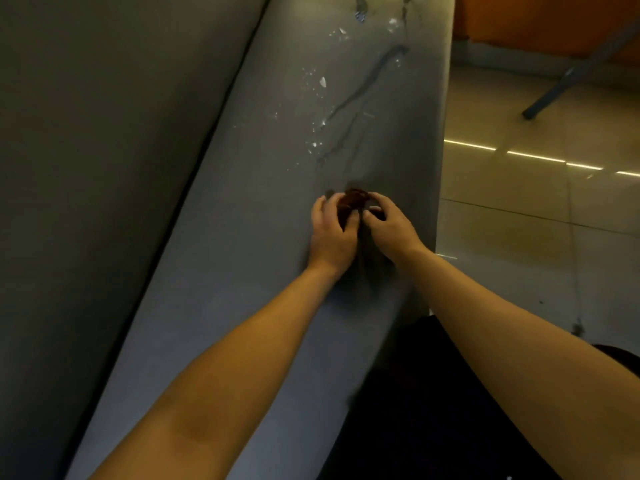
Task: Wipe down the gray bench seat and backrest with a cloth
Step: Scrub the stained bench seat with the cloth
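A long, smooth gray padded bench seat (242, 271) runs diagonally from the lower left to the top centre of the frame, and its darker gray upholstered backrest (104, 133) fills the left side. Just right of centre, a small, dark reddish-brown bunched cloth (353, 200) is held against the seat between two bare hands. The left hand (330, 233) is curled around its near side, and the right hand (391, 230) pinches its right edge with bent fingers. Above the hands, toward the top centre, dark wet streaks and pale glinting droplets (349, 102) are spread over the seat, not yet wiped. Glossy beige floor tiles (519, 209) are seen at the right, and a slanted blue metal leg (575, 71) in the upper right. Several risks can be judged. With the cloth wadded so small, liquid may be smeared rather than lifted. Droplets may be pushed over the seat's right edge onto the tiles, which would be made slippery. Runoff may be left in the dark seam below the backrest.
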`<state>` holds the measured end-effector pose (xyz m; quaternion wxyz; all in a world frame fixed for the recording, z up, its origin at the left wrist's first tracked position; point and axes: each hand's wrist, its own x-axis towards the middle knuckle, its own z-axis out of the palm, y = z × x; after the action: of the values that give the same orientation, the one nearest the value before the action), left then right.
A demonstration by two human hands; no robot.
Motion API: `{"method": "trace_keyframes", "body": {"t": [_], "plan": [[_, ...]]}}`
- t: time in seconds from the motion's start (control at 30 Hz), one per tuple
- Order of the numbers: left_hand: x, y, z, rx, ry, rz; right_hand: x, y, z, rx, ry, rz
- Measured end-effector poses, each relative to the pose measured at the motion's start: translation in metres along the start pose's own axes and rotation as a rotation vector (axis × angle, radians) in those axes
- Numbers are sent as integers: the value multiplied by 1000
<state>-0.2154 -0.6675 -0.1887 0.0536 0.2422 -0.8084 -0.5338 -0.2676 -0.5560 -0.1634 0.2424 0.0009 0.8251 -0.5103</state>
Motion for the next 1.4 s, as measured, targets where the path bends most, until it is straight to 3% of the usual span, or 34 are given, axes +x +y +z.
{"method": "trace_keyframes", "body": {"t": [0.1,0.2,0.27,0.37,0.43,0.57,0.67,0.8,0.93,1.0,1.1,1.23,1.4], "plan": [[2,28,-3,-436,27,-155,-4,-14,2,203,1,-81],[13,41,1,-624,-52,-266,1,-22,6,228,44,-160],[28,39,0,-515,-74,-177,13,-23,6,132,92,-196],[64,19,-17,125,21,82,41,-25,-3,-122,242,-252],[84,-7,-40,517,177,51,65,-22,-13,-208,353,-233],[87,-47,-54,767,168,-82,95,-9,-9,-386,269,-77],[87,-55,-43,814,162,-75,103,-14,27,-412,249,-172],[85,-55,-44,799,199,-73,105,-38,79,-389,59,-342],[86,-57,-44,788,206,-68,110,-33,66,-506,-50,-481],[88,-58,-44,788,197,-85,121,-21,41,-581,32,-495],[86,-58,-43,793,211,-68,138,-12,8,-521,238,-335],[88,-58,-42,793,214,-73,140,-28,29,-413,337,-200],[87,-63,-44,820,209,-46,111,-49,97,-405,6,-452]]}}
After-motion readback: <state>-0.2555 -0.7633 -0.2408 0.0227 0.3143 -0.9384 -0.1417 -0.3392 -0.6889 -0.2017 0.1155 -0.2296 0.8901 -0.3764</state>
